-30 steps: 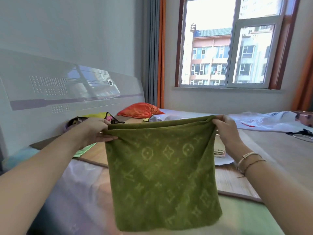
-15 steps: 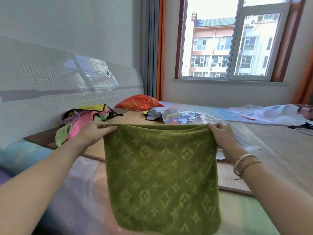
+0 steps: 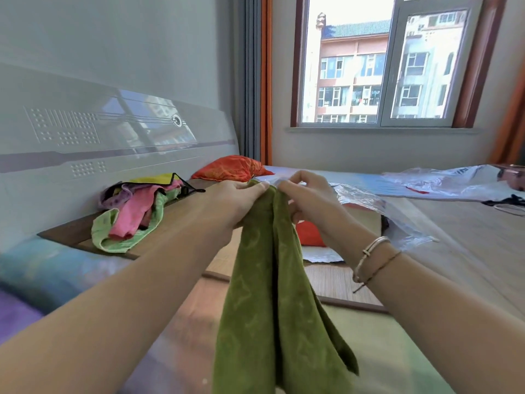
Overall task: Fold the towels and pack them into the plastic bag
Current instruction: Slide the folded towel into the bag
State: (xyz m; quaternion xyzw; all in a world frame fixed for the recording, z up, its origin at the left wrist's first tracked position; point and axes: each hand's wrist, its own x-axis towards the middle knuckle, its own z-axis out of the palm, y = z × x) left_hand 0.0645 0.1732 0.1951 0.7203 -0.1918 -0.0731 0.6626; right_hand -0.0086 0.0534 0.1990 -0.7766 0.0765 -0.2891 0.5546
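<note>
An olive green patterned towel hangs in the air in front of me, doubled lengthwise into a narrow strip. My left hand and my right hand meet at its top, each pinching an upper corner, the two corners held together. A clear plastic bag lies on the bed just behind my right hand, with something red inside it. A heap of loose towels, pink, light green, yellow and purple, sits on the wooden ledge at the left.
A red-orange cushion lies by the headboard. Another plastic bag is spread at the far right of the bed. A woven mat covers the bed under the towel. A window is behind.
My hands have come together from about a towel's width apart, bringing the two top corners to meet. The towel, spread flat before, now hangs folded in half.
</note>
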